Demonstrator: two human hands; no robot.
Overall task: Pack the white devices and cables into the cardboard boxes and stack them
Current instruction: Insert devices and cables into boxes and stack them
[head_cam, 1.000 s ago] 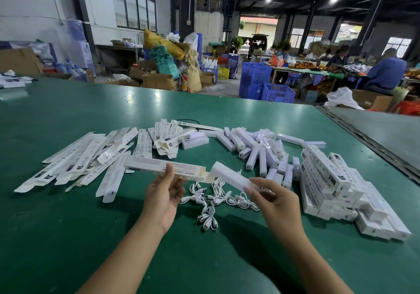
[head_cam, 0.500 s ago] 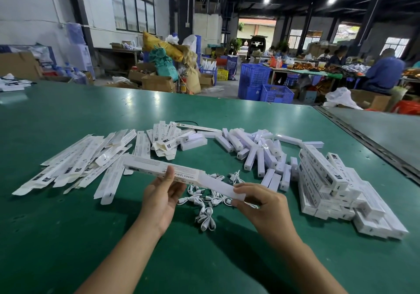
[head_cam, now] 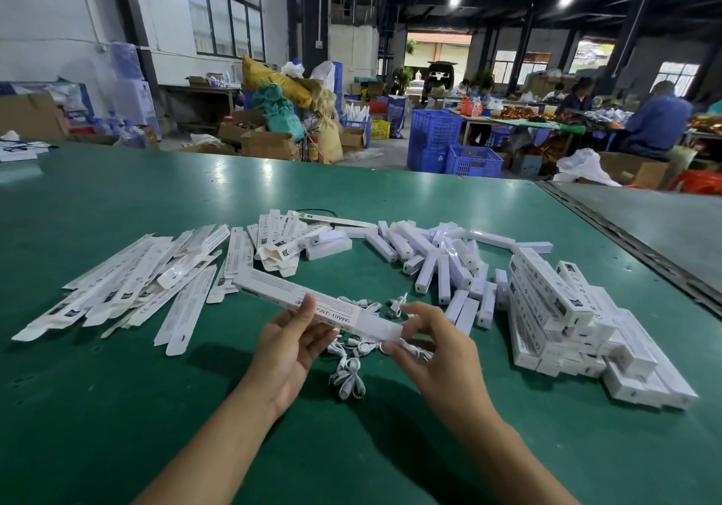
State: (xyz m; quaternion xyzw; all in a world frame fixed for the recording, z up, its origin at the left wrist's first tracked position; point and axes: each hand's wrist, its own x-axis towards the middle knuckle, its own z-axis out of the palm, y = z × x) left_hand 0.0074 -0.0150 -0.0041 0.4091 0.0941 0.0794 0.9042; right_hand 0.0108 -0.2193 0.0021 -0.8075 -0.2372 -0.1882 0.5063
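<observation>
Fingers (head_cam: pixel 312 338) of the left hand (head_cam: pixel 291 348) curl round the long white cardboard box (head_cam: pixel 273 289) (printed side up), and the right hand (head_cam: pixel 437 356) pinches its near end, above coiled white cables (head_cam: pixel 347 373) on the green table (head_cam: pixel 117 407). Loose white bar-shaped devices (head_cam: pixel 441 266) lie beyond, with stacked white packed boxes (head_cam: pixel 562 309) at the right.

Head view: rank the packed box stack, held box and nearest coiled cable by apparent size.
1. packed box stack
2. held box, though nearness to the camera enlarges it
3. coiled cable, clearly smallest
</observation>
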